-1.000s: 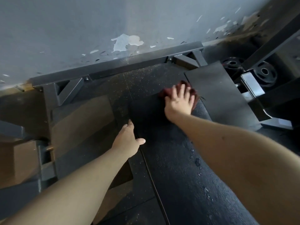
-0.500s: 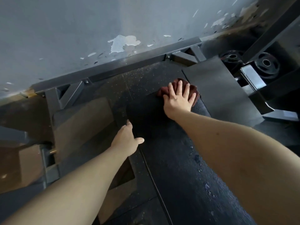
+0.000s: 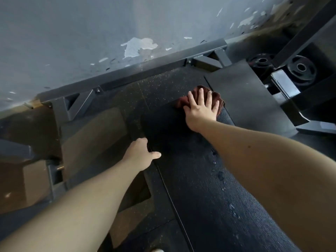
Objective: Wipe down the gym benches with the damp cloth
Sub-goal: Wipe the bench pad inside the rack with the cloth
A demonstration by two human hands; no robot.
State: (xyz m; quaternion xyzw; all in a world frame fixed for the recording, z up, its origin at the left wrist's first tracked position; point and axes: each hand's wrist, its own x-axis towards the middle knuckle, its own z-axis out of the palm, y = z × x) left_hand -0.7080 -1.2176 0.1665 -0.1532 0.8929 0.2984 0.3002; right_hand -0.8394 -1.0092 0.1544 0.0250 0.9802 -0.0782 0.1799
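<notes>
Barely anything has shifted in the last second: the right hand's fingers (image 3: pixel 201 96) have fanned a little wider and crept a touch nearer the far end, and the rest stays as it was. Those fingers lie straight and spread, pressing flat on the cloth (image 3: pixel 217 98) without curling round it. The right hand (image 3: pixel 201 110) covers most of the cloth, so only maroon folds show past the fingertips and at either side. The cloth sits bunched at the far right corner of the bench pad (image 3: pixel 190 179), partly over its end.

The left hand (image 3: pixel 139 154) rests on the pad's left edge, well short of the cloth. Its thumb (image 3: pixel 156 155) lies flat on top, while its fingers bend down over the side and are hidden there, so it holds the edge between them.

Water droplets (image 3: pixel 221 176) dot the textured black pad in a line beside the right forearm. Beyond the pad lies speckled rubber flooring (image 3: pixel 160 82), with a flat dark panel (image 3: pixel 245 99) just right of the cloth. A grey steel frame bar (image 3: pixel 145 70) runs along the foot of a grey wall (image 3: pixel 91 33) with flaked paint. Two black weight plates (image 3: pixel 301 69) stand at the upper right.
</notes>
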